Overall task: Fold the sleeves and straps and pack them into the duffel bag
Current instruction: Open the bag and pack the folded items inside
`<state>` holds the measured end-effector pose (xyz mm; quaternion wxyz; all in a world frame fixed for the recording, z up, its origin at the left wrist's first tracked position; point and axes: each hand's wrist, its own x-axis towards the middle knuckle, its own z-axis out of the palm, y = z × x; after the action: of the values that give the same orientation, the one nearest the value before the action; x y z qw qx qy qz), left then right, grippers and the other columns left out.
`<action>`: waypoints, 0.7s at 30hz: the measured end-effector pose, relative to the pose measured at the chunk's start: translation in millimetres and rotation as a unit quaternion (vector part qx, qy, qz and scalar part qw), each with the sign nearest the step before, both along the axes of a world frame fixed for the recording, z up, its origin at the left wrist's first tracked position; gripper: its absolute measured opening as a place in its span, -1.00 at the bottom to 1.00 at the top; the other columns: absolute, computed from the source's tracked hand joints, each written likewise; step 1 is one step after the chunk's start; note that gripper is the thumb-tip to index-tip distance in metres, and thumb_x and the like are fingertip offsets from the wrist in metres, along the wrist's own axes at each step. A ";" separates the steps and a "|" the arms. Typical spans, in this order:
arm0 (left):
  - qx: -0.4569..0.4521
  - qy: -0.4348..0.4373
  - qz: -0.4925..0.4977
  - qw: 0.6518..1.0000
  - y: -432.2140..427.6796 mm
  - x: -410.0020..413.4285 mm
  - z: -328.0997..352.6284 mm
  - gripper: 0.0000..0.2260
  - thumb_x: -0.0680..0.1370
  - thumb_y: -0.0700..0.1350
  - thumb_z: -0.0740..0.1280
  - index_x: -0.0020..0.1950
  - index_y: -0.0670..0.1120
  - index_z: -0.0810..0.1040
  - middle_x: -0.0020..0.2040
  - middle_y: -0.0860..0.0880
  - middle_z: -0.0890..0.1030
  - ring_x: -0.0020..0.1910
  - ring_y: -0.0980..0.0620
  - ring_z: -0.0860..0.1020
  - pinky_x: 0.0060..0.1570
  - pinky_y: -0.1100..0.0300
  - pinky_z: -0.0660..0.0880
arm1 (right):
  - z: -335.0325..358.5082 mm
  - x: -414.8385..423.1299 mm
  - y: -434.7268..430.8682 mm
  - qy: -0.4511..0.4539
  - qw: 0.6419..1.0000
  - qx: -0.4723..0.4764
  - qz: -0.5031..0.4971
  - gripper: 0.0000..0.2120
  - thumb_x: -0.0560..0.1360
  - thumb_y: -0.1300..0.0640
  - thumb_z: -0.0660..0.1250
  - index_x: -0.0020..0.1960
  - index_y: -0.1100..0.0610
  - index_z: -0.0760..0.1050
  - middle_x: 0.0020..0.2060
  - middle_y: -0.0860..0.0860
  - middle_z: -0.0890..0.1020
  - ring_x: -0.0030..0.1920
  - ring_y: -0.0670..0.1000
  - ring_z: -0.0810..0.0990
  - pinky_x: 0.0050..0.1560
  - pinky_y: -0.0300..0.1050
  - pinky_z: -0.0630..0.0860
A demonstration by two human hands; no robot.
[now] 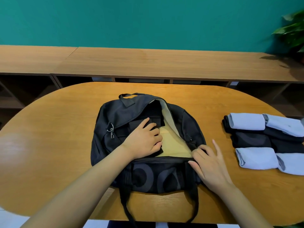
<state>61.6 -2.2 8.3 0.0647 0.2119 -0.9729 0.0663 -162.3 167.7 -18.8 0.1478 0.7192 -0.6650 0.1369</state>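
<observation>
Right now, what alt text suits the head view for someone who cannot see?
A person's left hand presses folded black pieces into an open black duffel bag on a wooden table while the right hand pinches the bag's rim. Folded blue and black pieces lie at right.

Indoor room, likely an office lounge or study space: oval light-wood table (49, 145), long low brown wooden cubby shelf (148, 63), plain teal wall (148, 22), leafy green plant (292, 28).
</observation>
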 end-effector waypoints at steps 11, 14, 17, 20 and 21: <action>0.062 -0.046 0.149 0.986 -23.6 -49.6 43.1 -0.47 0.67 0.13 0.07 0.55 -0.13 0.21 0.56 -0.11 0.21 0.55 -0.09 0.11 0.52 0.04 -0.04 | 59.1 18.7 -97.7 -0.090 0.990 0.027 -0.105 -0.61 0.58 -0.23 0.10 0.16 -0.03 0.54 0.13 -0.09 0.58 0.29 0.05 0.42 0.47 0.32 0.03; 0.088 -0.078 0.212 0.970 -30.9 -60.4 39.1 -0.41 0.66 0.13 0.10 0.58 -0.19 0.10 0.59 -0.17 0.07 0.57 -0.14 0.02 0.52 0.01 -0.05 | 70.5 28.4 -147.7 -0.093 0.982 0.099 -0.129 -0.57 0.59 -0.25 0.11 0.25 -0.01 0.50 0.21 -0.06 0.55 0.34 0.06 0.36 0.47 0.30 -0.06; 0.093 -0.077 0.224 0.967 -36.8 -61.3 34.0 -0.38 0.65 0.15 0.11 0.59 -0.17 0.06 0.59 -0.17 0.07 0.56 -0.16 0.01 0.52 0.00 -0.05 | 77.5 29.5 -185.5 -0.050 0.979 0.136 -0.141 -0.71 0.62 -0.10 0.16 0.19 0.02 0.52 0.20 -0.03 0.55 0.33 0.08 0.36 0.48 0.34 -0.04; 0.097 -0.089 0.229 0.964 -43.5 -56.1 34.1 -0.42 0.65 0.16 0.09 0.56 -0.15 0.16 0.58 -0.15 0.13 0.55 -0.15 0.07 0.49 0.01 0.03 | 96.5 14.5 -210.5 -0.025 0.984 0.078 -0.157 -0.83 0.60 0.03 0.23 0.05 0.02 0.59 0.12 -0.04 0.58 0.27 0.11 0.39 0.49 0.34 -0.09; 0.096 -0.098 0.231 0.963 -45.4 -55.0 35.1 -0.43 0.65 0.16 0.09 0.56 -0.15 0.19 0.57 -0.15 0.15 0.55 -0.15 0.07 0.49 0.01 0.03 | 104.6 9.7 -215.5 -0.021 0.985 0.055 -0.161 -0.85 0.58 0.04 0.26 0.03 0.02 0.60 0.12 -0.04 0.58 0.27 0.11 0.39 0.48 0.33 -0.10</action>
<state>6.6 -47.5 43.4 -0.0682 0.4286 -0.9009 0.0060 -152.6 -47.7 85.8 0.1142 0.6067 -0.7816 0.0893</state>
